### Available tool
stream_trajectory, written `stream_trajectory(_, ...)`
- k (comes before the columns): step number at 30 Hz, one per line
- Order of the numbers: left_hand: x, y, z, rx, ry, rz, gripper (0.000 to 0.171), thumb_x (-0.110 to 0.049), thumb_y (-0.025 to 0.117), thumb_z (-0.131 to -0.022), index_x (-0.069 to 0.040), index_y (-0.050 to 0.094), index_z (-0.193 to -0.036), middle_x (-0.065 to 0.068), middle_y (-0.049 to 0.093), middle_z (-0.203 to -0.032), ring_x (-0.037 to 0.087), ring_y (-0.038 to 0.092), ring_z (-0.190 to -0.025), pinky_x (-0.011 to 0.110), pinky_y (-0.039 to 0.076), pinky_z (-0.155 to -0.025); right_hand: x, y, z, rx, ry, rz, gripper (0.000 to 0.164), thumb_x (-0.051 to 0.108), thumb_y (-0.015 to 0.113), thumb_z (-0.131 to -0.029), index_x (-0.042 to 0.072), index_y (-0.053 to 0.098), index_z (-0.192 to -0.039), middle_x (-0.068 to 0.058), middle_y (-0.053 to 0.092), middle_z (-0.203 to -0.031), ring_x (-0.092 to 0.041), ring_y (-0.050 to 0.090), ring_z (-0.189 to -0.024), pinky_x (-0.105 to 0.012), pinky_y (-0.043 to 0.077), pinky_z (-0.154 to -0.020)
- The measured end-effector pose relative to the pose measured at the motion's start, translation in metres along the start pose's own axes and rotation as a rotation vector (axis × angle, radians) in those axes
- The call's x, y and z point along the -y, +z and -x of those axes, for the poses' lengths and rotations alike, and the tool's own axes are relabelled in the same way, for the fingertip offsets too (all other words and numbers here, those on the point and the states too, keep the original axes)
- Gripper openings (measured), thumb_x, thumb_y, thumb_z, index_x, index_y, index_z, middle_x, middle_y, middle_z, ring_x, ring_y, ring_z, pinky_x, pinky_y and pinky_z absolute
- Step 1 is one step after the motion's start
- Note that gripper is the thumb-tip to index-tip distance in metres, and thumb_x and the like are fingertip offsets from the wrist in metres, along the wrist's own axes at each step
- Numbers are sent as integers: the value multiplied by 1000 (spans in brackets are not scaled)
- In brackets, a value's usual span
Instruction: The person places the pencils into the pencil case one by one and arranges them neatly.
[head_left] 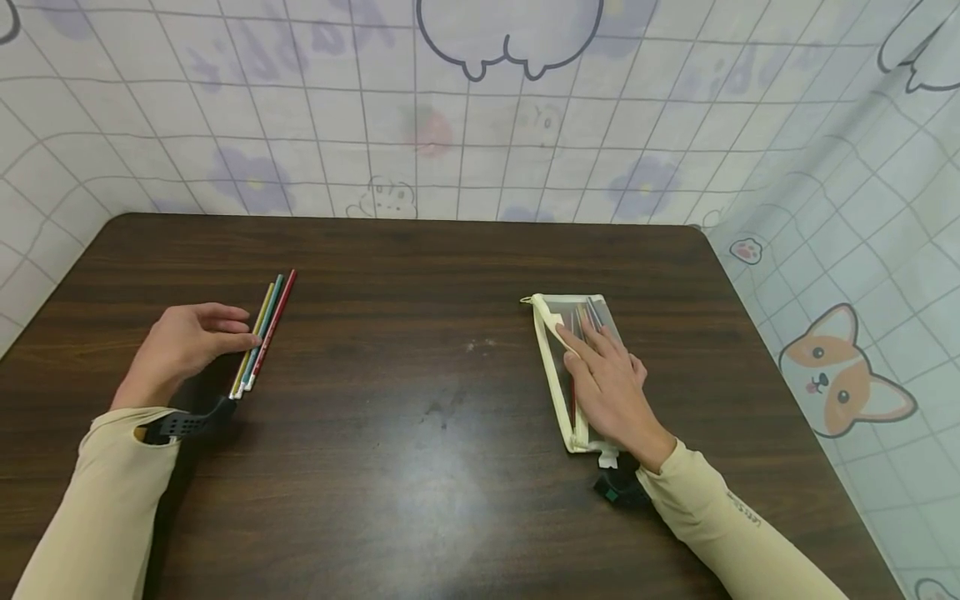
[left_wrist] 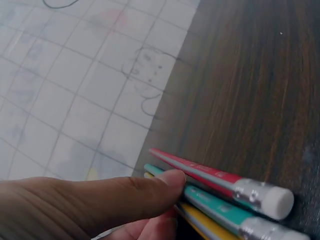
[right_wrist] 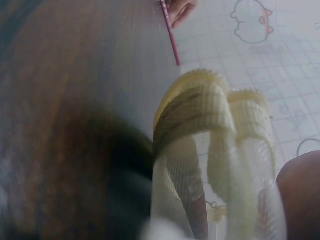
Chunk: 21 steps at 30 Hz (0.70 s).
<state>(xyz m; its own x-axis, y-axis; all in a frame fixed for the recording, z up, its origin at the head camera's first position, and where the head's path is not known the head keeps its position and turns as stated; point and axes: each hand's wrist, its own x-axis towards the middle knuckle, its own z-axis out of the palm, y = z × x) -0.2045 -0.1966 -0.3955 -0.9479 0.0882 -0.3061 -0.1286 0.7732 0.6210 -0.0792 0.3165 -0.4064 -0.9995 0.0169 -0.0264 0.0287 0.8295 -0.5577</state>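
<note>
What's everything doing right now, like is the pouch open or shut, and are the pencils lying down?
Clear pouch: lying flat, unzipped
Red pencil: lying down
Teal pencil: lying down
Yellow pencil: lying down
Left grip: touching pencils
Right grip: stretched out, on the pouch

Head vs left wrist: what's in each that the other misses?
Head only: the right hand resting on the pale-edged pouch, plus the corgi print at far right.

Left wrist only: close detail, with the red pencil's silver collar clearly distinct from its white eraser.

Both: the left hand at the red pencil, teal pencil and yellow pencil, the dark tabletop and the gridded sheet behind it.
</note>
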Motion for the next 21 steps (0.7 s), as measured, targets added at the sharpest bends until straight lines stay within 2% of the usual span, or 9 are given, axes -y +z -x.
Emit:
stream_trajectory(8,-4,1,2,3,12,-5,60,-40,73,-96,-1,57,-138,29,68,-130,47,58,-124,72,44,-104,0,0,-1,-8,-5,11,48,37,31,-113,27,44,-158,-16,29,-171,-42,16,-161,-77,12,-116)
stream_trajectory(12,-7,0,2,7,1,-20,59,-41,74,-95,0,60,-135,27,72,-124,42,65,-113,67,49,-98,0,0,0,-6,-3,11,48,36,31,-113,26,45,-157,-16,29,-170,-42,16,-161,-77,12,-116)
stream_trajectory(16,-8,-1,2,7,-8,-51,58,-43,75,-94,1,64,-129,27,73,-117,34,70,-98,57,55,-86,0,0,0,-5,-4,12,48,36,31,-113,26,45,-157,-17,30,-170,-42,16,-161,-77,12,-116)
stream_trajectory(18,-8,-2,2,14,-8,-69,57,-44,74,-94,2,65,-128,27,72,-115,31,70,-96,52,55,-83,0,0,0,-7,-7,13,48,36,31,-113,26,45,-157,-17,30,-170,-42,16,-161,-78,12,-116)
stream_trajectory(21,-9,-4,3,30,-10,-84,57,-45,72,-96,2,66,-127,26,72,-115,31,69,-96,52,55,-83,0,0,0,-7,-8,15,47,35,31,-113,26,45,-157,-17,30,-170,-42,16,-161,-78,13,-116)
